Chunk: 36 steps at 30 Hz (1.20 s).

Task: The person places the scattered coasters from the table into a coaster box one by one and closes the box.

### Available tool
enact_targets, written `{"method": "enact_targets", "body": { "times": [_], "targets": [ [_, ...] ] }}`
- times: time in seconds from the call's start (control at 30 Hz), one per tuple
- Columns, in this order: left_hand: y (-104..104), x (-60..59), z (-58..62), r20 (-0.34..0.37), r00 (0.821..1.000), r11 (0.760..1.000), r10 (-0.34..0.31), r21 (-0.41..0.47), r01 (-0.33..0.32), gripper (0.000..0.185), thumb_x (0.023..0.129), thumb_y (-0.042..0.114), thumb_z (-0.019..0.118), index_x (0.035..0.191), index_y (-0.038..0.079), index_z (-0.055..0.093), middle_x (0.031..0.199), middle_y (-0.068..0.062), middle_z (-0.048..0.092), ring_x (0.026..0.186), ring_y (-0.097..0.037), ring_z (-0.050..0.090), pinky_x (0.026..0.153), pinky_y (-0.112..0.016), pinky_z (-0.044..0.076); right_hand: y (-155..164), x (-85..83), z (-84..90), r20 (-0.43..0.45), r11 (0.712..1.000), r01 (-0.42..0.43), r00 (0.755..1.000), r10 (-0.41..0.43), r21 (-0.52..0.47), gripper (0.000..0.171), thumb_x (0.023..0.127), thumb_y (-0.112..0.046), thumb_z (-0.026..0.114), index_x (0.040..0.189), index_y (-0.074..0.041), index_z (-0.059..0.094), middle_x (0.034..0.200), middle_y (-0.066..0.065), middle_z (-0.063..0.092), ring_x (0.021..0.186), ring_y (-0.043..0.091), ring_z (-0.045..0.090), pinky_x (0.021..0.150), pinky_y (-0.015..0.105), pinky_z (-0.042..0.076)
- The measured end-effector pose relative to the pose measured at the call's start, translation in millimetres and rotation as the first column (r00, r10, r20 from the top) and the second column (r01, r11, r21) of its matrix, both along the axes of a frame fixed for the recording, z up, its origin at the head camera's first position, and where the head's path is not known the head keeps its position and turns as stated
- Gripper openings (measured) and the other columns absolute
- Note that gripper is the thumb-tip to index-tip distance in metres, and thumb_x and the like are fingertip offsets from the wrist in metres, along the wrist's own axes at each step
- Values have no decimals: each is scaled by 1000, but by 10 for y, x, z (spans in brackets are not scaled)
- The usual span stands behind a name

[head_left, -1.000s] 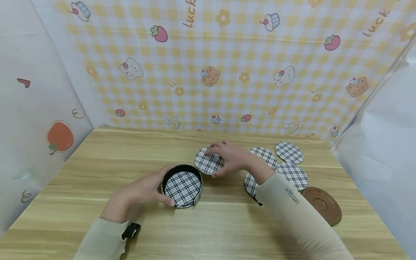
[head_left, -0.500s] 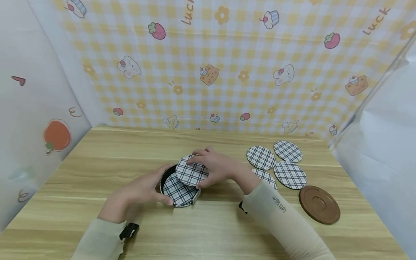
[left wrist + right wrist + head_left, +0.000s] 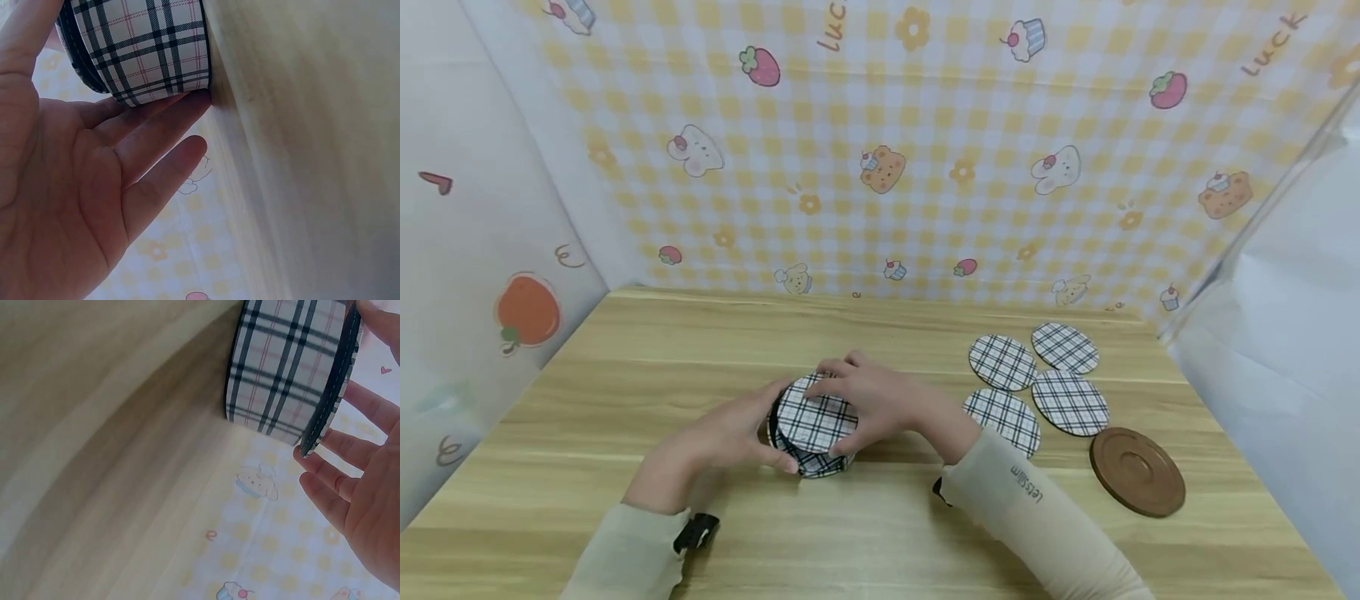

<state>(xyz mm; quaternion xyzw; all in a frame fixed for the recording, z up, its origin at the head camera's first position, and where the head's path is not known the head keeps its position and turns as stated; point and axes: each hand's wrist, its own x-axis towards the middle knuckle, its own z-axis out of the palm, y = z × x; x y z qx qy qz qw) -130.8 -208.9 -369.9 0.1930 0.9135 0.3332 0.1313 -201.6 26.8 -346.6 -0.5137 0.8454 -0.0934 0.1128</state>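
Note:
A round plaid box point(image 3: 811, 463) with a dark rim stands on the wooden table point(image 3: 880, 525) near the middle. My left hand point(image 3: 741, 437) cups its left side, thumb in front and fingers point(image 3: 159, 140) along its wall point(image 3: 144, 50). My right hand point(image 3: 868, 402) pinches a round plaid coaster point(image 3: 816, 418) and holds it flat over the box's mouth, covering the inside. In the right wrist view the coaster's dark edge point(image 3: 331, 394) sits at the top of the box point(image 3: 281, 362), with my fingers point(image 3: 350, 487) spread beyond it.
Several more plaid coasters point(image 3: 1070, 402) lie flat in a cluster at the right back of the table. A brown round disc point(image 3: 1137, 471) lies just in front of them. Patterned backdrop walls point(image 3: 880, 167) close off the back and both sides.
My right hand has carried the coaster leftward from the table behind the box to right over the box's opening. The left hand has stayed on the box.

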Motion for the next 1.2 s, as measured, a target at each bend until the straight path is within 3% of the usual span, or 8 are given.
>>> {"method": "enact_targets", "body": {
  "times": [0.47,0.7,0.97,1.2],
  "targets": [
    [-16,1,-19,8,1000,1000,14,-10,-14,111,70,50,84,155,7,25,145,-16,50,122,-31,57,104,-57,48,-104,80,-67,-74,999,-3,997,5,34,75,79,-56,77,144,-31,50,157,5,38,133,23,40,103,42,51],
    [-3,0,-16,6,1000,1000,15,-9,-15,113,70,51,84,155,6,24,149,-18,47,125,-33,55,105,-58,47,-73,91,-63,-54,999,15,998,-13,38,76,79,-55,77,145,-31,49,159,3,36,134,23,38,103,44,50],
    [-5,-5,-39,-8,1000,1000,-10,24,11,104,72,46,84,153,8,30,143,-13,52,125,-30,56,106,-57,46,-7,66,-85,-20,1000,4,1000,-4,-14,77,80,-51,79,146,-23,50,159,4,36,135,23,38,107,41,48],
    [-2,-7,-22,-14,1000,1000,-4,30,4,108,70,47,85,153,6,29,144,-17,51,128,-36,54,107,-61,44,171,22,-75,37,997,60,998,-58,-56,76,80,-46,80,145,-19,50,158,6,39,138,26,38,111,42,45]
  ]
}}
